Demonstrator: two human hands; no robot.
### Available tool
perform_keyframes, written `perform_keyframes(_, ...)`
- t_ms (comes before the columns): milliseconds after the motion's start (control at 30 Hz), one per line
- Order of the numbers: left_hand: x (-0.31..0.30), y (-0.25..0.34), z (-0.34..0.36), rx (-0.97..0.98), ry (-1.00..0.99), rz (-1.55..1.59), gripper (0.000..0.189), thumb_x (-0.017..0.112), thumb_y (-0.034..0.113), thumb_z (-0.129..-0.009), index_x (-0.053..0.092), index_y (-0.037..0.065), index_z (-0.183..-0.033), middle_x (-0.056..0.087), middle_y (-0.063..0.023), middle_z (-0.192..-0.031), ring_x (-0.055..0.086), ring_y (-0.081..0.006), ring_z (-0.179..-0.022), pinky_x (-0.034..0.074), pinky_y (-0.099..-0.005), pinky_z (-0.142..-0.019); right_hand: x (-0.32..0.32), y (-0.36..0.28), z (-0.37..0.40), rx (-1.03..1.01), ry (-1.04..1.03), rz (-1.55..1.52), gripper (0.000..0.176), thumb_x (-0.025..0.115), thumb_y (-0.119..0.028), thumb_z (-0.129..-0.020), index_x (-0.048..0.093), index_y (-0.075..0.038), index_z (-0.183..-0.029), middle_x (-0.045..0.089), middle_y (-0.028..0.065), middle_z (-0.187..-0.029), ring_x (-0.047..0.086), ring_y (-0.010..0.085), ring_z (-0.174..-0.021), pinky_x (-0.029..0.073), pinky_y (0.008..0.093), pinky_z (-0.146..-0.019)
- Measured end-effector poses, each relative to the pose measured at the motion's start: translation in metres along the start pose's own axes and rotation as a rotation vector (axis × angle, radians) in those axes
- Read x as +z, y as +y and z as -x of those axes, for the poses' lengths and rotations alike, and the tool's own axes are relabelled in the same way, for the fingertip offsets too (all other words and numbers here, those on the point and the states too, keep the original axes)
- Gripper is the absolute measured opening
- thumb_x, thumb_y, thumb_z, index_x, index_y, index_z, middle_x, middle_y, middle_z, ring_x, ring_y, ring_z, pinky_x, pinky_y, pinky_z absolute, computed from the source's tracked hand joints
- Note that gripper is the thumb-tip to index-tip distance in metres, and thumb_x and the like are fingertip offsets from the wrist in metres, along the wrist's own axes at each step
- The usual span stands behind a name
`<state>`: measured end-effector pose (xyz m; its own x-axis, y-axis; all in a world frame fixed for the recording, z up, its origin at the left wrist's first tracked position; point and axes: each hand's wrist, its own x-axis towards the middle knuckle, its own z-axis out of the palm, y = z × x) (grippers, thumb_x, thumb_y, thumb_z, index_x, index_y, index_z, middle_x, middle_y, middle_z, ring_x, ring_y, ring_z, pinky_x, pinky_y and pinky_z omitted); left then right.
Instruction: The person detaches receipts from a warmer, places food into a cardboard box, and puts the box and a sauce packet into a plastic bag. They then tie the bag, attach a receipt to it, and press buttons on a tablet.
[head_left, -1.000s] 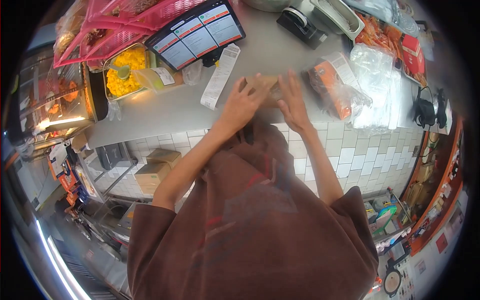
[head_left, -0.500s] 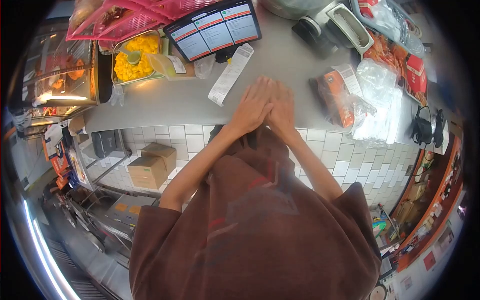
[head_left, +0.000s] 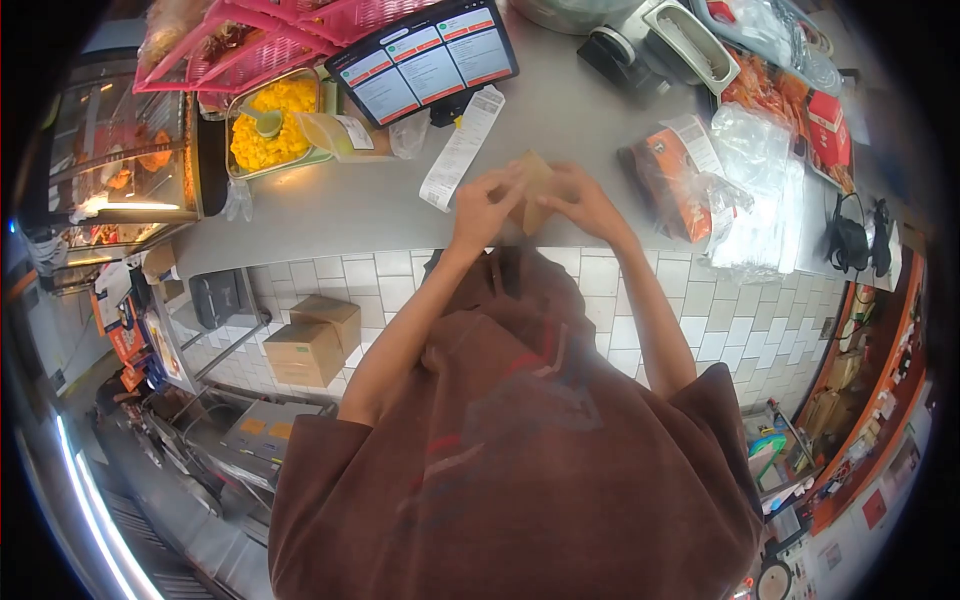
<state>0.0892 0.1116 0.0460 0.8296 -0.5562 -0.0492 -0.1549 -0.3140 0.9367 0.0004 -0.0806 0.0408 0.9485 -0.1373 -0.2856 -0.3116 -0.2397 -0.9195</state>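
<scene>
fingers of the left hand (head_left: 483,207) and right hand (head_left: 588,200) pinch a brown paper packet (head_left: 534,186) just right of the receipt (head_left: 460,150); folding looks unfinished.

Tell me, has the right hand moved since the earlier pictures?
Yes. The right hand has parted from the left hand, shifting away from the receipt toward the orange packet; both hands now hold the brown bag.

paper bag (head_left: 534,184) partly hidden behind left hand (head_left: 483,207), right hand (head_left: 588,203).

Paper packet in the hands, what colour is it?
Plain brown. The paper packet sits between the left hand and right hand; the head view shows it.
</scene>
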Motion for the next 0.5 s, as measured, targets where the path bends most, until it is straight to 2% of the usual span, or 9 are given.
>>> perform_keyframes(100,-0.005,-0.006,-0.003,0.018,-0.041,0.053,0.022,0.071,0.013,-0.083,0.074,-0.001,-0.1,0.071,-0.0164,-0.114,0.066,-0.0282,-0.113,0.051,-0.0337,-0.091,0.002,0.002,-0.001,-0.026,-0.029,-0.067,0.032,0.076,-0.031,-0.084,0.068,-0.002,-0.091,0.053,0.0184,-0.134,0.054,0.0338,-0.12,0.045,0.0415,-0.099)
perform_keyframes(133,-0.006,-0.006,-0.002,-0.014,-0.06,0.06,0.02,0.072,0.011,-0.084,0.074,-0.001,-0.1,0.071,-0.0159,-0.114,0.065,-0.0255,-0.116,0.05,-0.0321,-0.094,0.003,0.003,-0.001,-0.008,-0.025,-0.086,0.032,0.076,-0.032,-0.084,0.069,0.0,-0.087,0.051,0.0197,-0.137,0.053,0.0346,-0.122,0.045,0.0419,-0.1)
perform_keyframes(167,-0.006,-0.006,-0.002,-0.047,-0.079,0.067,0.018,0.074,0.009,-0.085,0.075,-0.001,-0.1,0.071,-0.0155,-0.115,0.063,-0.0227,-0.119,0.049,-0.0305,-0.096,0.005,0.004,-0.001,-0.007,-0.025,-0.086,0.032,0.076,-0.032,-0.084,0.069,0.0,-0.087,0.051,0.0197,-0.137,0.053,0.0346,-0.122,0.045,0.0419,-0.1)
perform_keyframes(300,-0.004,-0.001,-0.001,-0.023,-0.075,0.029,0.019,0.075,0.01,-0.084,0.075,-0.001,-0.1,0.071,-0.0148,-0.115,0.063,-0.0231,-0.119,0.049,-0.0312,-0.097,0.016,0.007,0.001,0.028,0.075,-0.066,0.03,0.077,-0.03,-0.083,0.072,-0.001,-0.092,0.051,0.0201,-0.137,0.053,0.0342,-0.123,0.046,0.0412,-0.099)
perform_keyframes(500,-0.002,-0.004,-0.002,0.081,-0.097,-0.044,0.02,0.076,0.012,-0.081,0.073,-0.003,-0.095,0.068,-0.0164,-0.118,0.061,-0.0277,-0.121,0.05,-0.0337,-0.096,0.019,0.012,0.001,0.065,0.102,-0.161,0.03,0.079,-0.028,-0.081,0.075,-0.002,-0.096,0.053,0.0205,-0.134,0.058,0.0334,-0.118,0.048,0.0404,-0.096)
